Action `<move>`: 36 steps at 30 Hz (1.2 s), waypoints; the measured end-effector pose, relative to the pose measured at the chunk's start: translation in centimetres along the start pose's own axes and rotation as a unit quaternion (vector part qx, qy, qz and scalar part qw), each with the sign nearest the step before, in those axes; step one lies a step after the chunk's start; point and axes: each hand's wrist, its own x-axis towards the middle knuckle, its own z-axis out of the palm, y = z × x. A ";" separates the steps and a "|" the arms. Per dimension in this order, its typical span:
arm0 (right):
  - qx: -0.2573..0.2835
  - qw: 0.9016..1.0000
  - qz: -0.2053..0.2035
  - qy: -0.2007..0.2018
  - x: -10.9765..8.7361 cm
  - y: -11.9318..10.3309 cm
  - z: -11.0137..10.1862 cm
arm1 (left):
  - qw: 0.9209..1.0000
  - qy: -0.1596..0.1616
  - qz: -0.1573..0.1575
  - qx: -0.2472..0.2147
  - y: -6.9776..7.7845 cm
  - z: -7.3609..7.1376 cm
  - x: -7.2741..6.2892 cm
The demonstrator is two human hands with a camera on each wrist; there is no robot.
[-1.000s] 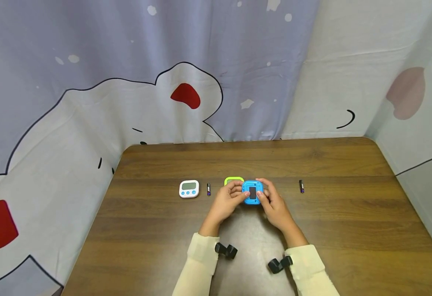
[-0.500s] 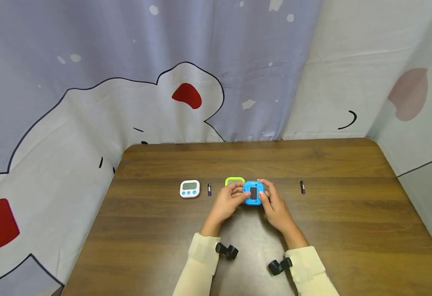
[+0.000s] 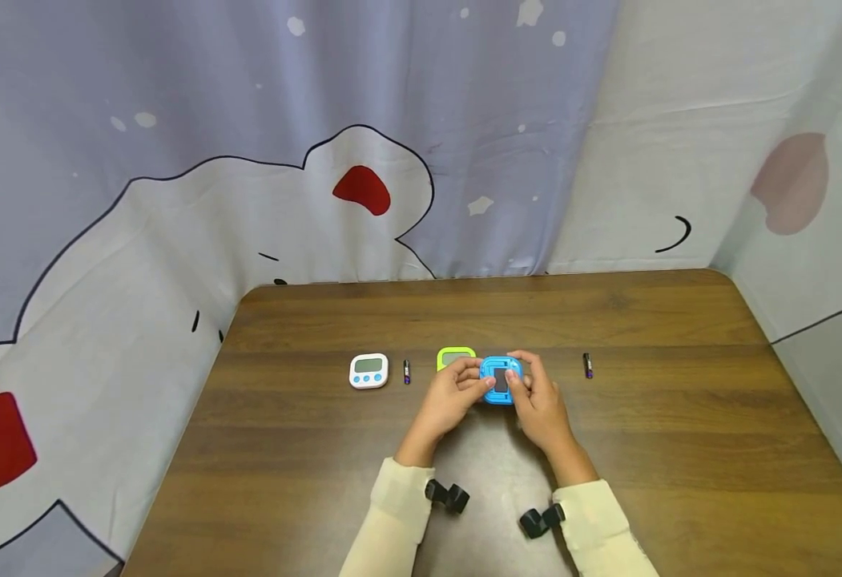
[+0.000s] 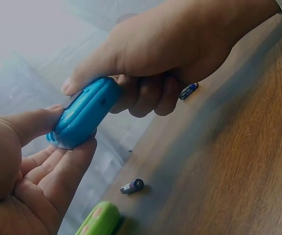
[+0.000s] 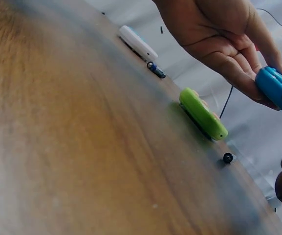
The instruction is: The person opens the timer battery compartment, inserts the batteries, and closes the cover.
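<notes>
My left hand [image 3: 451,397] and right hand [image 3: 543,409] pinch the blue gadget [image 3: 501,377], a bit below and right of the frame's middle.

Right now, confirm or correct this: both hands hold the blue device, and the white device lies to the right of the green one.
Wrong side: the white device lies to the left of the green device, as the head view shows. The left hand and right hand do both hold the blue device.
</notes>
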 end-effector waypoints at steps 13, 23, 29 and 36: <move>-0.035 0.999 -0.018 -0.036 0.2 -0.1 0.0 | 0.999 0.000 0.015 0.031 -0.5 -0.6 0.1; -0.054 0.998 -0.012 -0.038 -0.1 -0.3 0.2 | 0.999 0.014 0.019 0.042 -3.0 -0.9 1.1; 0.013 1.000 -0.007 -0.019 -0.1 0.0 0.3 | 1.000 0.006 0.012 0.013 -2.7 -1.0 1.2; 0.056 0.998 0.002 0.034 0.0 -1.4 0.2 | 1.000 0.008 -0.001 -0.013 -0.8 -1.0 0.5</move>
